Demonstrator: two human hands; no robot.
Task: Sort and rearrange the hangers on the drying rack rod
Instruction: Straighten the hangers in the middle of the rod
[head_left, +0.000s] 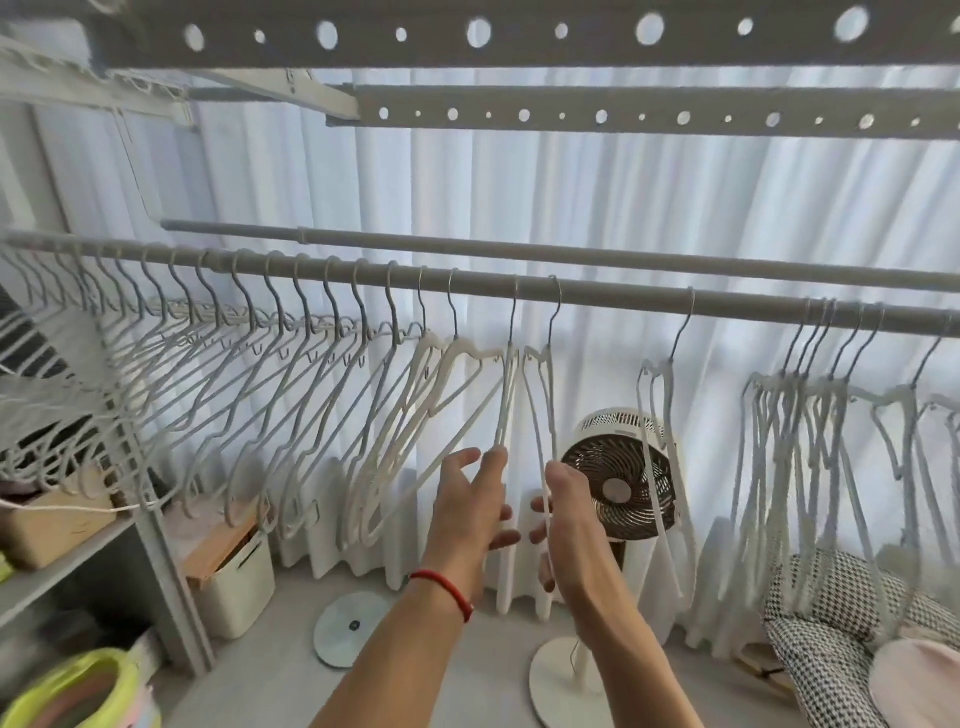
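So both hands are up in the middle of the near rod (623, 299), right under two cream hangers that hang side by side with their hooks over it. The left hand (470, 512), the one with the red string bracelet (444, 590) on the wrist, has its fingers loosely spread and mostly straight, fingertips touching the bottom of the left cream hanger (506, 395), not really wrapped around it. The right hand (563, 514) has its fingers curled around the lower wire of the right cream hanger (543, 395), which runs down through its grip. To the left there's a long row of pale grey hangers (249, 395) spaced fairly evenly along the rod and all swung at a slant, then a couple more cream ones just beside the left hand. To the right, one single hanger (657, 415) hangs on its own, and further along there's a tight bunch of grey hangers (810, 415) crammed together. A second rod (519, 249) runs behind, bare, with white curtains (623, 197) at the back. On the floor, a standing fan (618, 486) sits behind the right hand, a white storage bin (239, 587) sits by the shelf on the left, and a houndstooth cushion (831, 623) lies at the right.
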